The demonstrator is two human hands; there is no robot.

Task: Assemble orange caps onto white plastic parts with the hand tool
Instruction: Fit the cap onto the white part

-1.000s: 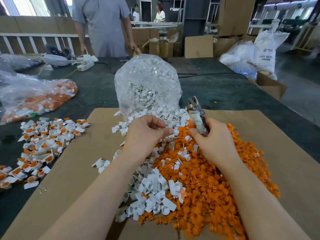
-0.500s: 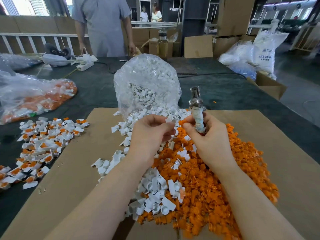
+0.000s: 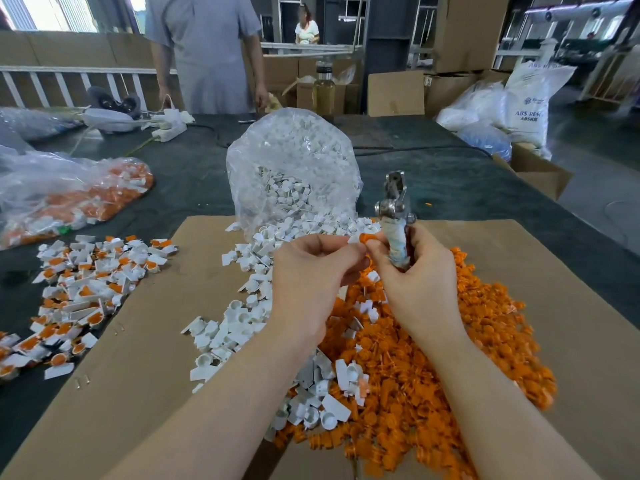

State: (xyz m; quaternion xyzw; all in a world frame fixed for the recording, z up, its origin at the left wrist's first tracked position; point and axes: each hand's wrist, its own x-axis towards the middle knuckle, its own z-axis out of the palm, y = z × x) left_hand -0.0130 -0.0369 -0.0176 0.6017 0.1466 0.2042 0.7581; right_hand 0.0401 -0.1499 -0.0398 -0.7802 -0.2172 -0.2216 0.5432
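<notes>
Pinching an orange cap (image 3: 365, 237) against a white part (image 3: 353, 239), right hand (image 3: 417, 282) gripping the tool (image 3: 394, 216); I see finished pieces (image 3: 86, 292) leftward, heaps remain.

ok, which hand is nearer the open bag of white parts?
Left. The left hand is raised just in front of the bag's mouth. The right hand is off to the bag's right, gripping the hand tool.

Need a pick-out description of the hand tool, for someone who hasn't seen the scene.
Start at the brown cardboard sheet with the orange cap pile. Above it, the right hand grips the hand tool upright. It is the only metal item, with a wrapped handle.
</notes>
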